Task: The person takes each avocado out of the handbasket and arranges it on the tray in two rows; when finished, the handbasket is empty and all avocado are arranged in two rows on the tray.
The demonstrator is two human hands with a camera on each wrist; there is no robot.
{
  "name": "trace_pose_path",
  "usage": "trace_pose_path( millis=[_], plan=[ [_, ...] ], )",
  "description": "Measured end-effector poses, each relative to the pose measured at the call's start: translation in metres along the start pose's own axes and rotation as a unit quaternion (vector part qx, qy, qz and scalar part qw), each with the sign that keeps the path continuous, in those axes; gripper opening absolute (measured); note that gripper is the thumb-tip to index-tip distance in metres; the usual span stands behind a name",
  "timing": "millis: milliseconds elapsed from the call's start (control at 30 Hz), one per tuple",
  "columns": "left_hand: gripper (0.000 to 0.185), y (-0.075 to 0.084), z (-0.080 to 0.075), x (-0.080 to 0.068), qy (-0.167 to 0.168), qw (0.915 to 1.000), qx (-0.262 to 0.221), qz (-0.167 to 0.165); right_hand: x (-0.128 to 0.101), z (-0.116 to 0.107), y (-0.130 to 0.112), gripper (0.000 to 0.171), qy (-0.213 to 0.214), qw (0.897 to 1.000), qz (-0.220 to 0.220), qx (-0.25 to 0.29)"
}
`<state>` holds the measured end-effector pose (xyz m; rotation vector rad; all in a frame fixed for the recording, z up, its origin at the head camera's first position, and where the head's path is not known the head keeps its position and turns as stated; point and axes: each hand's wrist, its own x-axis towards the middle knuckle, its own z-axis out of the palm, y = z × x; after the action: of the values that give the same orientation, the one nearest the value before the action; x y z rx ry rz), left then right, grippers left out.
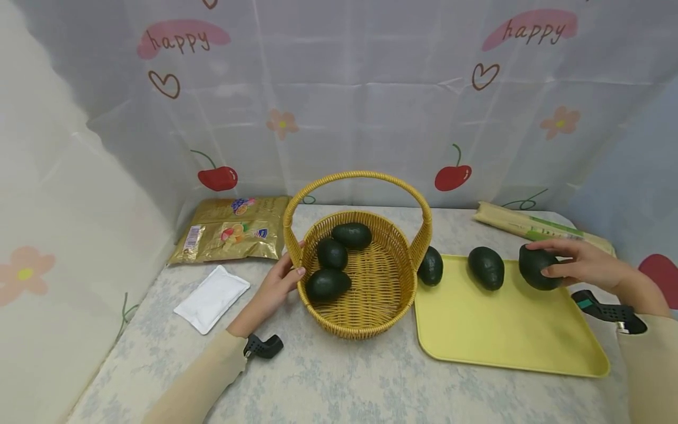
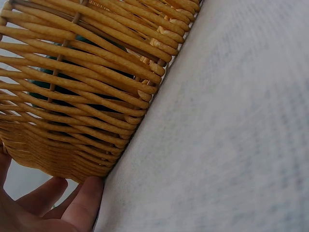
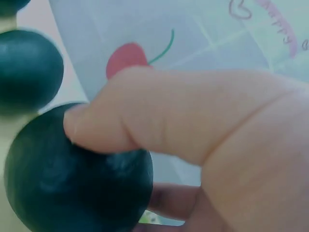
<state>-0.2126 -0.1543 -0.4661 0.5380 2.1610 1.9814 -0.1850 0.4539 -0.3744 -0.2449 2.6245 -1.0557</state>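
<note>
While the right hand (image 1: 580, 265) grips an avocado (image 1: 536, 268), another avocado (image 1: 486, 268) lies beside it.

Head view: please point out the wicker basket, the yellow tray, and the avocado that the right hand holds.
wicker basket (image 1: 365, 321), head view, on its front wall.
yellow tray (image 1: 503, 330), head view, on its bare middle.
avocado (image 1: 532, 268), head view, on its left side, beside the fingers.

Cream long sleeves (image 1: 206, 377) — black wrist mounts (image 1: 263, 346), apparently cameras.
</note>
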Motion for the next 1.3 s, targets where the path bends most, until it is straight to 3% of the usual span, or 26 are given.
trace_pose_path(
  millis=[267,567,1000,1300],
  plan=[
    [0.064,0.0,0.0,0.0,-0.002,1.0,0.005,0.0,0.0,0.005,0.013,0.046,0.012,0.999,0.026,-0.045],
    [0.065,0.001,0.0,-0.002,0.002,0.9999,0.012,-0.005,0.0,0.008,0.019,0.046,0.007,0.998,0.039,-0.044],
    [0.064,-0.001,0.0,-0.001,0.006,0.9999,0.003,-0.009,-0.001,0.006,0.021,0.048,0.043,0.992,0.026,-0.116],
    [0.063,0.0,-0.001,-0.001,0.002,0.9998,0.017,-0.006,-0.001,0.007,0.021,0.057,0.052,0.992,0.047,-0.102]
  ],
)
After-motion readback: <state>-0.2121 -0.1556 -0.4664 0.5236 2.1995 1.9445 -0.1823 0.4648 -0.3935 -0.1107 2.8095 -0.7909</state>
